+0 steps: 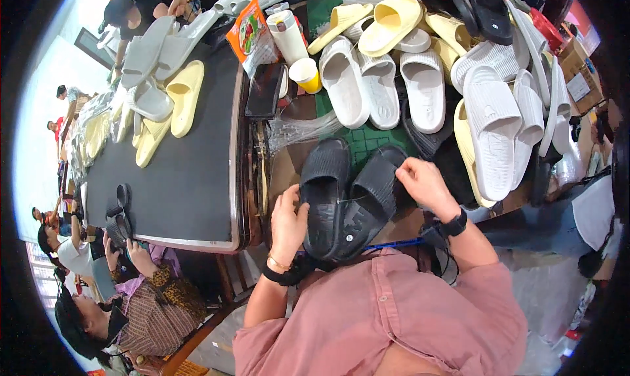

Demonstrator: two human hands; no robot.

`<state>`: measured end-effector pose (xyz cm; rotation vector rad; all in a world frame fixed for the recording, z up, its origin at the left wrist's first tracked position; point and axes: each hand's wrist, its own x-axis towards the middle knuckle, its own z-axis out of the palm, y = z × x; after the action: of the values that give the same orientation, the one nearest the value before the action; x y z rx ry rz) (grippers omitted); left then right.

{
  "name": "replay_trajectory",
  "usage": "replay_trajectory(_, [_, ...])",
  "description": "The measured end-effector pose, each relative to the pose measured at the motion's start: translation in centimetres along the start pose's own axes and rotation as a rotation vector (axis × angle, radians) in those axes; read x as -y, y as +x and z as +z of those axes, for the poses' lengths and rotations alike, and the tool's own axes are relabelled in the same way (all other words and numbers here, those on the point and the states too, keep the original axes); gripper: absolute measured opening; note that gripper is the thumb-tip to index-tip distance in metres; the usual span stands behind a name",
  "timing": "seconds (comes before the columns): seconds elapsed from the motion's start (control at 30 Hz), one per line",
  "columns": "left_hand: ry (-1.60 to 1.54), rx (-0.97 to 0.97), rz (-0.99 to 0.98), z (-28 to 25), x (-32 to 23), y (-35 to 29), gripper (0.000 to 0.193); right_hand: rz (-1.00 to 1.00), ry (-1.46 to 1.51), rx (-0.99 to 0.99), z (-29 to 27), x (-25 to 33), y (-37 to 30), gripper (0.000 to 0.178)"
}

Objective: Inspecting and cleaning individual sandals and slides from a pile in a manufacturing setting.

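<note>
A pair of black slide sandals [348, 195] lies soles-up on the green cutting mat [357, 142], just below the row of white slides [380, 87]. The left hand [287, 222] curls loosely against the left sandal's outer edge — fingers bent, touching it. The right hand [425, 184] pinches the right sandal's upper edge with closed fingertips. A yellow cup [306, 75] stands above the pair, beside a dark phone [264, 89].
</note>
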<state>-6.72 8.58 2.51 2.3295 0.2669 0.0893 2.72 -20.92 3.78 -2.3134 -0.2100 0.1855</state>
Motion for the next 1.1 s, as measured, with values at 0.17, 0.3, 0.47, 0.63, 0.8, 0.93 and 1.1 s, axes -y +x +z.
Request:
replay_trajectory(0.17, [0.121,-0.150,0.095,-0.7,0.3,0.5,0.044,-0.123,-0.063,0.094,-1.7,0.2,3.5,0.026])
replay_trajectory(0.3, [0.079,-0.102,0.135,0.1,0.5,0.6,0.046,-0.118,-0.103,0.238,-2.3,0.3,5.8,0.027])
replay_trajectory(0.47, [0.005,0.007,0.058,2.3,-0.5,-0.9,0.043,-0.178,-0.150,0.169,-1.0,-0.2,8.2,0.026])
replay_trajectory(0.63, [0.017,0.014,0.073,0.9,-1.6,-0.9,0.034,-0.185,-0.099,0.076,-0.3,0.0,7.7,0.026])
replay_trajectory(0.8, [-0.203,0.000,0.150,0.7,-4.1,-0.9,0.026,-0.132,0.272,-0.051,-1.2,3.3,3.1,0.026])
replay_trajectory(0.93, [-0.415,0.225,0.187,3.1,-6.7,-0.9,0.030,-0.298,0.568,0.030,0.6,7.0,-1.0,0.023])
replay_trajectory(1.1, [-0.600,0.473,0.069,5.0,-7.5,-1.3,0.018,-0.426,0.616,0.118,2.3,8.5,-2.8,0.018])
